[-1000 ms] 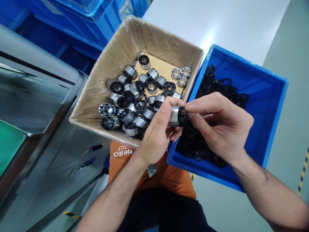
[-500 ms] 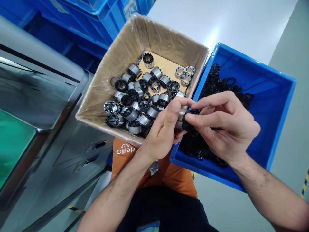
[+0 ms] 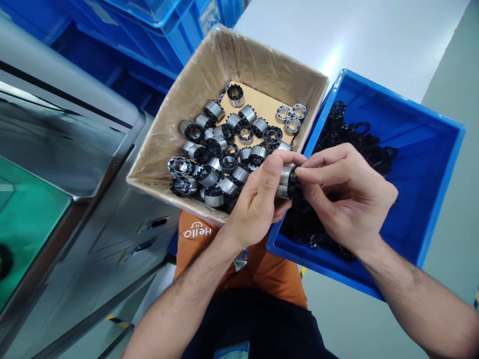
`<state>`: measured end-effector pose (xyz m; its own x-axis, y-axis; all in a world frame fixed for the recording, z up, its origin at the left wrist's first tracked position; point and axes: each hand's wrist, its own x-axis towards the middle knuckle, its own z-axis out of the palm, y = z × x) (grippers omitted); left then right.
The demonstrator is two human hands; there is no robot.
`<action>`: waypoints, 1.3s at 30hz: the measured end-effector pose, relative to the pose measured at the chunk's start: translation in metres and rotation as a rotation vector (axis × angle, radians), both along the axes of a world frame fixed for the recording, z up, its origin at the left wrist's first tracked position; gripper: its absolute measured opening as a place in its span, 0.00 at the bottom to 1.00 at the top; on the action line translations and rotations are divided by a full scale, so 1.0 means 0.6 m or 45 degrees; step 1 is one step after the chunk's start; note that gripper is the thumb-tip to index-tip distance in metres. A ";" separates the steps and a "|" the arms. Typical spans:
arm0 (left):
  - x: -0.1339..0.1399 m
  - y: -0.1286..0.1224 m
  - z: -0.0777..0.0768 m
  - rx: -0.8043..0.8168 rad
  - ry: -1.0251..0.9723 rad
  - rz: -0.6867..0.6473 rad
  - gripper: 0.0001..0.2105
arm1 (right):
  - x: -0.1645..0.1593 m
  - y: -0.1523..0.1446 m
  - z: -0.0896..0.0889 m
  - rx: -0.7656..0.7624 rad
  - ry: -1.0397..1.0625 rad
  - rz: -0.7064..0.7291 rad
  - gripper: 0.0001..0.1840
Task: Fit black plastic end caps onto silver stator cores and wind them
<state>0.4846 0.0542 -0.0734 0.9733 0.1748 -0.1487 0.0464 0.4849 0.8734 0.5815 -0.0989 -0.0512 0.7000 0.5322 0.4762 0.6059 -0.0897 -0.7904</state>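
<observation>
My left hand (image 3: pixel 258 197) is wrapped around a silver stator core (image 3: pixel 285 177), its thumb uppermost. At the core's right end sits a black plastic end ring (image 3: pixel 292 183), pinched between the fingertips of my right hand (image 3: pixel 346 194). The ring touches the core; fingers hide how deep it sits. Both hands are above the gap between two containers. To the left, a plastic-lined carton (image 3: pixel 277 62) holds many silver cores (image 3: pixel 214 197), most with black toothed ends. Under my right hand, a blue bin (image 3: pixel 422 154) contains a heap of black rings (image 3: pixel 333 127).
Three silver cores with bare ends (image 3: pixel 292 118) stand on the carton's cardboard sheet (image 3: pixel 258 102). Stacked blue crates (image 3: pixel 164 45) are behind the carton. A metal machine cabinet (image 3: pixel 112 224) with a green panel (image 3: pixel 33 209) stands at left. A white table (image 3: pixel 299 30) lies beyond.
The right fingers have closed in on the black ring, and more of the core shows between the hands. The whole view has shifted slightly; the carton and bin stay in place.
</observation>
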 end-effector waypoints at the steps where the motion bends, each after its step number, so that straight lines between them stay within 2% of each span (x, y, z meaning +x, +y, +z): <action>1: 0.000 0.000 -0.001 0.007 0.003 0.007 0.32 | 0.002 -0.001 0.000 -0.021 -0.026 0.008 0.11; 7: -0.003 0.003 -0.006 0.037 -0.016 -0.010 0.31 | 0.004 -0.003 -0.010 0.036 -0.245 -0.011 0.06; 13: -0.007 0.002 -0.006 0.080 -0.012 -0.108 0.28 | -0.016 0.007 -0.014 0.035 -0.017 -0.019 0.09; 16: -0.007 0.015 0.002 0.157 -0.009 -0.099 0.26 | 0.026 -0.009 -0.007 -0.006 0.071 0.008 0.08; 18: -0.012 0.042 0.010 0.423 0.017 0.074 0.21 | 0.076 -0.029 -0.010 -0.104 0.055 -0.139 0.10; 20: -0.023 0.084 0.018 0.888 0.127 0.278 0.17 | 0.123 -0.049 -0.023 -0.435 -0.011 -0.228 0.08; 21: -0.028 0.109 0.022 1.149 0.211 0.340 0.17 | 0.140 -0.058 -0.032 -0.717 -0.024 -0.171 0.09; 23: -0.033 0.155 0.026 1.583 0.351 0.332 0.22 | 0.155 -0.066 -0.054 -1.314 -0.005 0.040 0.23; 24: -0.028 0.174 0.027 1.714 0.367 0.305 0.26 | 0.155 -0.065 -0.064 -1.543 0.017 0.140 0.33; 25: -0.017 0.188 0.027 1.797 0.353 0.270 0.30 | 0.151 -0.061 -0.074 -1.694 0.032 0.205 0.39; 26: 0.000 0.195 0.027 1.841 0.317 0.243 0.31 | 0.144 -0.055 -0.082 -1.771 0.034 0.242 0.41; 28: 0.054 0.194 0.024 1.873 0.228 0.173 0.25 | 0.131 -0.044 -0.092 -1.805 0.032 0.297 0.35; 30: 0.127 0.179 0.019 1.901 0.161 0.051 0.16 | 0.122 -0.037 -0.091 -1.848 0.028 0.343 0.27; 31: 0.167 0.171 0.014 1.923 0.138 -0.023 0.15 | 0.121 -0.036 -0.088 -1.873 0.028 0.353 0.26; 35: 0.300 0.157 -0.014 2.094 0.072 -0.445 0.31 | 0.128 -0.043 -0.069 -1.957 0.057 0.366 0.28; 37: 0.338 0.161 -0.031 2.174 0.071 -0.629 0.35 | 0.135 -0.047 -0.062 -1.978 0.094 0.380 0.28; 39: 0.356 0.169 -0.044 2.232 0.081 -0.699 0.35 | 0.141 -0.051 -0.059 -1.990 0.135 0.378 0.29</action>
<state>0.6984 0.1559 -0.1001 0.9683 -0.1468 -0.2021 -0.0841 -0.9535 0.2895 0.6661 -0.1292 -0.0866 0.4803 0.5460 -0.6864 0.6996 -0.7105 -0.0757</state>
